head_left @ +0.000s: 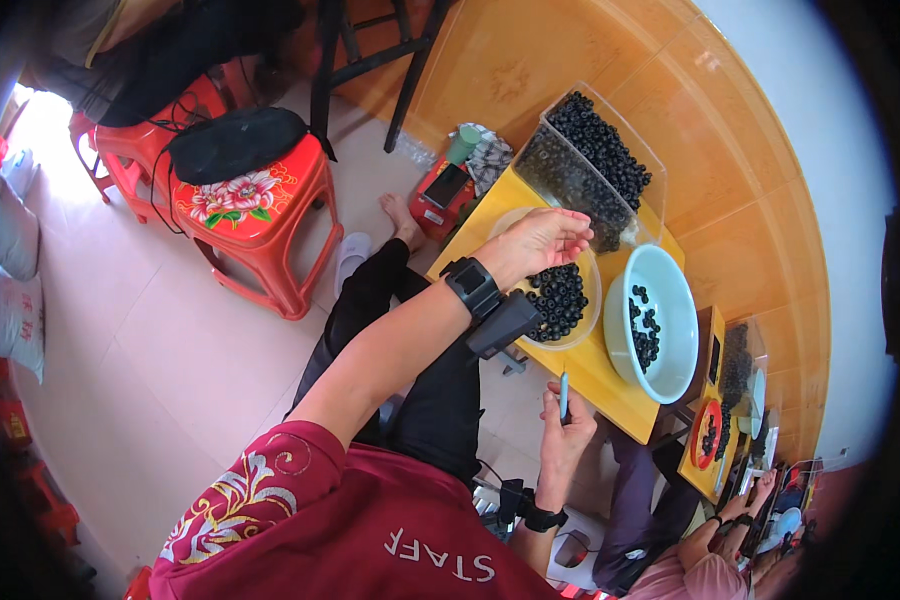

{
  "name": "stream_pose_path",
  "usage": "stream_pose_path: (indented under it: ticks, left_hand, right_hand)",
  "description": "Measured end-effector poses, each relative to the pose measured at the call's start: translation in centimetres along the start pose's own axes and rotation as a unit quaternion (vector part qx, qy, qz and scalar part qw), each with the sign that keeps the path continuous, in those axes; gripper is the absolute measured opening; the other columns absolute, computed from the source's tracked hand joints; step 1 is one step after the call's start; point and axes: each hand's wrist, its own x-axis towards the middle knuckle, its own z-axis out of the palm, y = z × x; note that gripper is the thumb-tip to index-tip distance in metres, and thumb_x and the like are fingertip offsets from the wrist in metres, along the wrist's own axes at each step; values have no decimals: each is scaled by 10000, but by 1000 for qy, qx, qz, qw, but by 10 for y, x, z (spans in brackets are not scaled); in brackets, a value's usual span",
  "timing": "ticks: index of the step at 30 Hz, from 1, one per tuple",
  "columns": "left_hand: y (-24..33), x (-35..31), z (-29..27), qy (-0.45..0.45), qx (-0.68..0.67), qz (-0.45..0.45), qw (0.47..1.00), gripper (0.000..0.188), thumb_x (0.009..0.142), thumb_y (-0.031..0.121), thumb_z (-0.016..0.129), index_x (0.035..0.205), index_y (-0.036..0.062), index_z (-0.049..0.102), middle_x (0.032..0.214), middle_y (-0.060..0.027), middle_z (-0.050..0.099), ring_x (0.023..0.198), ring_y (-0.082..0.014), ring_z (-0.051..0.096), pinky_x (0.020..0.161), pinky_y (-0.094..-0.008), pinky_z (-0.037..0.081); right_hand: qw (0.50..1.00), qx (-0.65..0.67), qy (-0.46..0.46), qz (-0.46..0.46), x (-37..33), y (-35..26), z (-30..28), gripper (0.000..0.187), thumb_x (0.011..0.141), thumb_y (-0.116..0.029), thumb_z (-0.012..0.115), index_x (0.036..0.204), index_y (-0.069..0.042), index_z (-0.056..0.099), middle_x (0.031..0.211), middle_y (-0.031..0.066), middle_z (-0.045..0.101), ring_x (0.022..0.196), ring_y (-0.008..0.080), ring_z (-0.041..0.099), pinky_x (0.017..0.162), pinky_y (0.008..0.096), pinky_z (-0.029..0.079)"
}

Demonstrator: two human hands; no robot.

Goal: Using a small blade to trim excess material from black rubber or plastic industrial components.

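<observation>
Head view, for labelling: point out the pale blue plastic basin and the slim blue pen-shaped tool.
Pale blue plastic basin (678, 322): head view, bare inner wall.
Slim blue pen-shaped tool (564, 397): head view, middle of shaft.

Tabletop (620, 402): plain yellow.
Bin (573, 185): clear, rectangular, heaped with black beads (600, 145), far edge.
Dish (594, 290): round, translucent, black beads bunched inside, near edge.
Bowl (678, 335): pale blue, fewer black beads.

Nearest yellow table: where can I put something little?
The yellow table has bare room along its near edge, between the round tray and blue bowl. Another lies left of the clear bin, beside the tray. The middle is crowded: bin, tray and bowl sit close, left hand above the tray.
</observation>
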Motion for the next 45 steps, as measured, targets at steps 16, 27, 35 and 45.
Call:
stream_pose_path:
  ticks: [16, 27, 35, 45]
  left_hand:
    - [-6, 6, -7, -58, -142, -83, 985, 180, 835, 95, 627, 992, 34, 566, 911, -58, 584, 726, -107, 547, 619, -188, 479]
    - [-6, -14, -41, -2, 764, 104, 637, 169, 677, 51, 669, 827, -19, 631, 728, -110, 632, 729, -185, 622, 653, -318, 490]
    - [-42, -25, -53, -7, 829, 176, 532, 179, 678, 61, 661, 833, 24, 579, 821, -122, 604, 854, -298, 589, 740, -391, 467]
    - [-31, -30, -49, 3, 754, 169, 635, 209, 697, 72, 673, 877, 23, 579, 799, -114, 593, 744, -279, 589, 676, -360, 467]
  right_hand:
    - [997, -7, -2, 73, -4, 8, 1, 165, 785, -75, 637, 929, 0, 664, 716, 74, 636, 632, 89, 552, 603, 243, 447]
    - [996, 15, -14, 82, -8, 34, 1, 161, 796, -79, 631, 929, 11, 645, 794, 114, 658, 750, 125, 608, 697, 270, 466]
    - [996, 22, -28, 78, 8, 40, 6, 148, 797, -80, 634, 915, 9, 647, 738, 106, 643, 688, 115, 588, 642, 268, 463]
    - [996, 38, -20, 76, 14, 41, 12, 138, 783, -72, 648, 894, 10, 651, 676, 74, 619, 608, 76, 535, 563, 232, 431]
